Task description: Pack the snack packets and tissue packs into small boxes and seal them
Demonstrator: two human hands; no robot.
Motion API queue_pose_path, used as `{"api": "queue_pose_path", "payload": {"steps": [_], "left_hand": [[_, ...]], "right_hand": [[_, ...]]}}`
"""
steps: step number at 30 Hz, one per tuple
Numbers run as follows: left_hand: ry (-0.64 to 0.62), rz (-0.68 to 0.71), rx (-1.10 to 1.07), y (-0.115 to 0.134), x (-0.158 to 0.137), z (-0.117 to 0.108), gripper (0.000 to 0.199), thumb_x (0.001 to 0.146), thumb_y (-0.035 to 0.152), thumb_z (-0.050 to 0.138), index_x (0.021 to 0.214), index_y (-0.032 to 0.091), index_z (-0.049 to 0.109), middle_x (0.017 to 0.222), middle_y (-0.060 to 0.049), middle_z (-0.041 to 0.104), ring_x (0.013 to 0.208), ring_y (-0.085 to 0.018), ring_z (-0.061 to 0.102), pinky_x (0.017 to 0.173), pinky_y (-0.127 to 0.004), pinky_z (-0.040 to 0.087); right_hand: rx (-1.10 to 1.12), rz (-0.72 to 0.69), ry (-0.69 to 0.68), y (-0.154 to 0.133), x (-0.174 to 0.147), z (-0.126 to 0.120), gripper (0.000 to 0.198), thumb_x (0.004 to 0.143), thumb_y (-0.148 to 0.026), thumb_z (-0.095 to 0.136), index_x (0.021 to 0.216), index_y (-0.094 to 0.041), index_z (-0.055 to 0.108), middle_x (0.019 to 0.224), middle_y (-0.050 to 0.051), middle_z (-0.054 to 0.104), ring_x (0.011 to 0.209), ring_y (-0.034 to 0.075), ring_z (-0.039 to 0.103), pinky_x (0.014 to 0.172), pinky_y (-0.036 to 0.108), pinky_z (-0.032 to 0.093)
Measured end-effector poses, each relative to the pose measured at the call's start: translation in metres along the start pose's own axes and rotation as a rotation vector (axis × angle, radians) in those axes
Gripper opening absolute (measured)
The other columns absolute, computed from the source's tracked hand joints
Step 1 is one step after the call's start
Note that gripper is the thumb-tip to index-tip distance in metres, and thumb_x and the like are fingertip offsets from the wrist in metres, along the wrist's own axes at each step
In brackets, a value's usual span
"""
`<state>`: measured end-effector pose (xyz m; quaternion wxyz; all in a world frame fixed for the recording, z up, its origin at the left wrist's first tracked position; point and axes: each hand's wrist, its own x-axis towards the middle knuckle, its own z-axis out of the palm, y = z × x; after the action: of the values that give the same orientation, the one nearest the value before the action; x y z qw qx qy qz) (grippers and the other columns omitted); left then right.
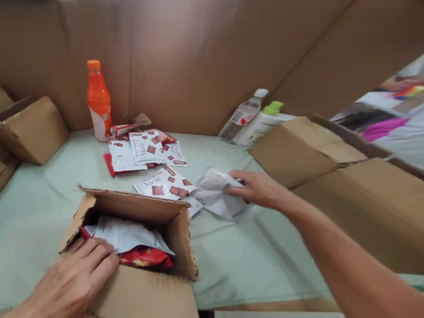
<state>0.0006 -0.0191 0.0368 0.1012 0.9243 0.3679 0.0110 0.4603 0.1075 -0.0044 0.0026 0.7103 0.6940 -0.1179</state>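
Observation:
An open cardboard box (146,301) stands at the front, tilted toward me. My left hand (83,269) wraps over its near left rim, fingertips reaching inside beside the contents. In the box lie a white packet (130,234) and a red packet (146,257). To the box's right, my right hand (253,187) pinches a white packet (218,193), smeared by motion, just above the table. Close to it lies a white "Super Meal" packet (166,183) with brown-red shapes printed on it. A pile of similar packets (147,148) sits farther back.
An orange bottle (99,104) stands behind the pile on the green-covered table (264,262). A clear bottle (243,115) and a green-capped white bottle (258,124) lean at the back right. Cardboard boxes flank both sides; a tall cardboard wall (189,58) closes the back.

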Motion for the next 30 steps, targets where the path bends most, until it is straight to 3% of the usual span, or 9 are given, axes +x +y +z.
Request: {"api": "queue_pose_path", "payload": {"steps": [3,6,9,12,14,16,19,22,30], "left_hand": [[-0.064,-0.037,-0.062,0.008,0.015,-0.009,0.052,0.059,0.007,0.055,0.107,0.02,0.066,0.125,-0.012,0.072,0.109,-0.031,0.065,0.097,-0.047,0.056],[-0.047,-0.027,-0.066,0.009,0.017,-0.005,0.047,0.061,0.007,0.056,0.106,0.021,0.063,0.121,-0.011,0.07,0.109,-0.031,0.063,0.097,-0.047,0.054],[-0.044,-0.045,-0.067,0.012,0.017,0.0,0.038,0.066,0.006,0.057,0.102,0.019,0.061,0.113,-0.011,0.069,0.105,-0.031,0.062,0.098,-0.049,0.052],[0.012,-0.054,-0.079,0.017,0.016,0.002,0.031,0.071,0.008,0.058,0.1,0.019,0.061,0.108,-0.01,0.069,0.105,-0.031,0.063,0.108,-0.055,0.046],[0.087,-0.052,-0.066,0.019,0.014,0.006,0.029,0.074,0.01,0.062,0.101,0.02,0.062,0.107,-0.009,0.07,0.107,-0.031,0.063,0.118,-0.06,0.036],[0.142,-0.045,-0.044,0.019,0.012,0.011,0.028,0.076,0.013,0.064,0.102,0.021,0.062,0.107,-0.008,0.071,0.108,-0.031,0.064,0.124,-0.063,0.026],[0.176,-0.03,-0.03,0.016,0.01,0.018,0.026,0.08,0.016,0.065,0.104,0.022,0.061,0.108,-0.007,0.072,0.11,-0.03,0.064,0.127,-0.062,0.022],[0.177,-0.01,-0.038,0.014,0.009,0.022,0.028,0.079,0.017,0.066,0.107,0.022,0.062,0.112,-0.008,0.072,0.113,-0.031,0.064,0.126,-0.06,0.027],[0.123,0.008,0.013,0.011,0.015,0.018,0.038,0.069,0.012,0.068,0.108,0.014,0.066,0.113,-0.015,0.071,0.112,-0.037,0.065,0.121,-0.064,0.039]], "right_hand": [[0.388,-0.047,0.476,-0.022,-0.06,-0.025,0.017,0.079,-0.036,0.073,0.071,-0.028,0.061,0.059,0.0,0.064,0.055,0.021,0.059,0.054,0.033,0.044],[0.685,-0.09,0.944,-0.072,-0.112,-0.045,0.024,0.073,-0.045,0.085,0.079,-0.032,0.065,0.073,0.001,0.07,0.059,0.023,0.062,0.058,0.039,0.051],[0.626,-0.231,1.065,-0.126,-0.14,-0.05,0.023,0.08,-0.047,0.084,0.091,-0.035,0.067,0.081,0.0,0.072,0.065,0.023,0.065,0.06,0.04,0.053],[0.279,-0.604,0.853,-0.166,-0.138,-0.039,0.003,0.096,-0.029,0.066,0.097,-0.031,0.066,0.068,-0.002,0.068,0.051,0.017,0.058,0.05,0.032,0.047],[0.029,-0.724,0.605,-0.189,-0.124,-0.026,0.013,0.096,-0.014,0.057,0.097,-0.026,0.063,0.073,0.0,0.071,0.054,0.016,0.063,0.051,0.028,0.045],[-0.196,-0.661,0.337,-0.211,-0.107,-0.015,0.017,0.09,-0.006,0.06,0.096,-0.021,0.062,0.082,0.005,0.074,0.066,0.019,0.071,0.053,0.028,0.044],[-0.358,-0.634,0.027,-0.236,-0.089,-0.008,0.03,0.085,-0.012,0.074,0.112,-0.017,0.062,0.099,0.011,0.076,0.087,0.028,0.076,0.062,0.031,0.049],[-0.367,-0.714,-0.111,-0.246,-0.081,-0.012,0.039,0.088,-0.023,0.078,0.122,-0.015,0.061,0.108,0.015,0.075,0.096,0.031,0.075,0.072,0.034,0.052],[-0.257,-0.667,-0.443,-0.265,-0.052,-0.01,0.035,0.099,-0.008,0.05,0.132,-0.012,0.064,0.115,0.016,0.08,0.099,0.026,0.077,0.077,0.032,0.054]]}}
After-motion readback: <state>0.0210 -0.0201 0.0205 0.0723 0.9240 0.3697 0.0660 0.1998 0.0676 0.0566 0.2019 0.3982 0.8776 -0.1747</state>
